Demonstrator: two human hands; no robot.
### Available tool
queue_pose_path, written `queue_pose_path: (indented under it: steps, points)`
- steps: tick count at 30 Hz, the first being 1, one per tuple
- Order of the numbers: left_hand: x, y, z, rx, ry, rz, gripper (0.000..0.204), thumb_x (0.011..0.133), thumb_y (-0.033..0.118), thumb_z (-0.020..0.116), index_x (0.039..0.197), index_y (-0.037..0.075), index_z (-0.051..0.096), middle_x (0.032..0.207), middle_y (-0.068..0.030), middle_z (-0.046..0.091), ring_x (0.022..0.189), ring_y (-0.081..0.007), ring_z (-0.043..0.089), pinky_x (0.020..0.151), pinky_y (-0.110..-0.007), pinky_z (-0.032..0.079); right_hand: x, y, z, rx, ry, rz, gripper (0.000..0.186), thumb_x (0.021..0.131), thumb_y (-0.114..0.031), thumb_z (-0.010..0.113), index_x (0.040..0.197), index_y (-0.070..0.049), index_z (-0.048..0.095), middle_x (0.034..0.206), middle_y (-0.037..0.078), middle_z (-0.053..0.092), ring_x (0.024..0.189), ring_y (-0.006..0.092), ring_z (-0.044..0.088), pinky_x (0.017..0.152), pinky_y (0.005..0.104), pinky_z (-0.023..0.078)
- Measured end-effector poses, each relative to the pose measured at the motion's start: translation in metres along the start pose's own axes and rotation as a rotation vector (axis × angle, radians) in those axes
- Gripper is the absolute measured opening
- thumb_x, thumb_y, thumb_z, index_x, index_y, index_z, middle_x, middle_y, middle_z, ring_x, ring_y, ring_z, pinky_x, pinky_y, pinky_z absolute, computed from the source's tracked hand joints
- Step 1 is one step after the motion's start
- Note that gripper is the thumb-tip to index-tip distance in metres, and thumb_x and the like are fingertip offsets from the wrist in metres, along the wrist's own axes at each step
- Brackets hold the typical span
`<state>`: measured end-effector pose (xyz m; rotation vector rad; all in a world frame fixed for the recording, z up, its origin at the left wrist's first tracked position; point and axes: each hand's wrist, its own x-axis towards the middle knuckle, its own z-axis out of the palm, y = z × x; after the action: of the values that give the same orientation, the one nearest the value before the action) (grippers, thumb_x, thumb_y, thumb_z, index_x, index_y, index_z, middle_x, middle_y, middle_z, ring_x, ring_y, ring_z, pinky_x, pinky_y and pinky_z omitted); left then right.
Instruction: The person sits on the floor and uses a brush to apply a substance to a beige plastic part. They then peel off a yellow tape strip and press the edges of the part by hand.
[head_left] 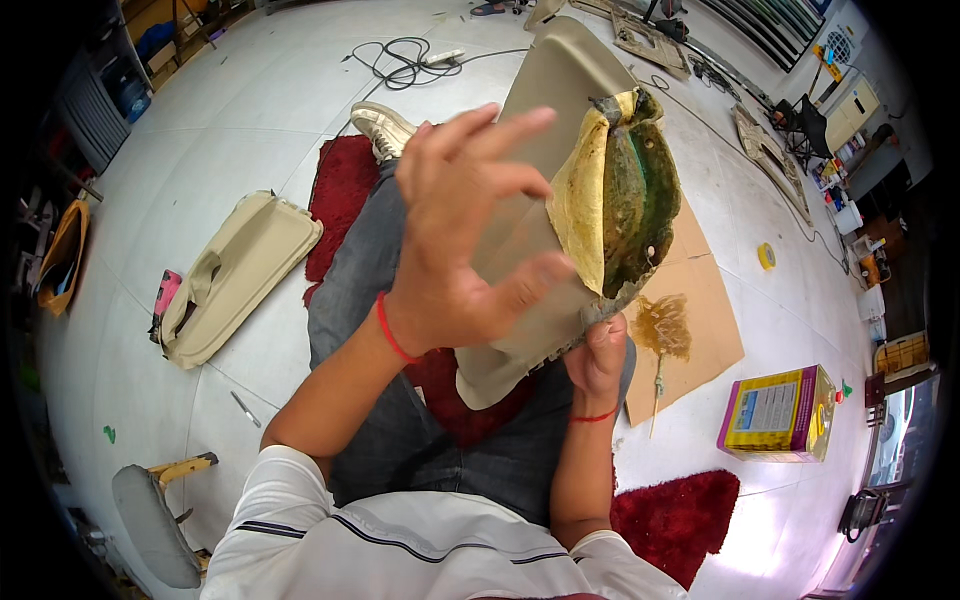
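Panel point(565, 90) held above the lap point(385, 455), left hand point(458, 235) raised

Position of the workpiece: the beige panel stands tilted over the seated worker's lap. Its right end has a hollow point(630, 205) coated yellow along one wall and dark green inside.

Right hand point(597, 358): located at the panel's lower edge, just below the hollow. The thumb is pressed to the edge; the other fingers are mostly hidden, so their full grip cannot be told.

Left hand: raised in front of the panel, fingers point(515, 130) spread wide, thumb extended toward the yellow wall. Contact with the panel cannot be told from this angle. A red bracelet point(392, 330) circles the wrist.

Surroundings: a second beige panel point(240, 280) lies on the floor point(230, 140) to the left. To the right, a cardboard sheet point(710, 345) bears an amber patch point(662, 325) and a thin stick point(655, 412). Near the sheet are a yellow-and-purple can point(777, 415) and a yellow tape roll point(766, 256). Red mats point(675, 520) lie around and beneath the legs.
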<state>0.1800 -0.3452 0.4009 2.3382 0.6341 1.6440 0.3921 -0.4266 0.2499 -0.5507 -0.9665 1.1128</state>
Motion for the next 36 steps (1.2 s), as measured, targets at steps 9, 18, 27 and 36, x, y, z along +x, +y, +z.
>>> queue_pose_path:
  steps: [9, 18, 27, 36]
  points:
    - [-0.008, 0.019, -0.045, -0.931, -0.215, -0.651, 0.05, 0.112, 0.03, 0.04, 0.145, -0.007, 0.05, 0.145, -0.0132, 0.057, 0.14, -0.0208, 0.048, 0.121, -0.038, 0.031, -0.012, 0.003, 0.038, -0.06, -0.048, -0.088, 0.057, 0.1, -0.037, 0.067, 0.133, 0.009, 0.059, 0.135, 0.017, 0.065, 0.125, 0.0271, 0.062, 0.109, 0.0417, 0.046]
    - [-0.028, 0.095, -0.113, -0.85, -0.051, -0.42, 0.048, 0.098, 0.014, 0.051, 0.144, 0.001, 0.055, 0.15, -0.0082, 0.052, 0.134, -0.0184, 0.05, 0.116, -0.038, 0.036, -0.025, -0.053, 0.099, 0.083, -0.093, -0.058, 0.041, 0.101, -0.032, 0.061, 0.111, 0.007, 0.07, 0.11, 0.012, 0.074, 0.098, 0.0171, 0.067, 0.09, 0.0307, 0.05]
    - [0.014, 0.134, -0.152, 0.395, -0.307, 0.297, 0.06, 0.072, 0.015, 0.088, 0.123, 0.005, 0.058, 0.13, -0.011, 0.057, 0.114, -0.0272, 0.059, 0.099, -0.036, 0.048, -0.044, -0.069, 0.039, 0.219, -0.433, 0.09, 0.059, 0.098, -0.047, 0.061, 0.103, 0.01, 0.073, 0.101, 0.016, 0.075, 0.093, 0.0187, 0.07, 0.085, 0.0289, 0.052]
    - [0.013, 0.161, -0.139, 0.251, -0.7, 0.106, 0.041, 0.076, 0.011, 0.082, 0.113, 0.0, 0.066, 0.102, -0.0097, 0.067, 0.092, -0.0247, 0.065, 0.086, -0.033, 0.052, -0.082, -0.136, 0.103, -0.527, -0.245, -0.416, 0.109, 0.07, -0.048, 0.09, 0.155, -0.004, 0.039, 0.158, 0.024, 0.038, 0.134, 0.0313, 0.053, 0.11, 0.044, 0.044]
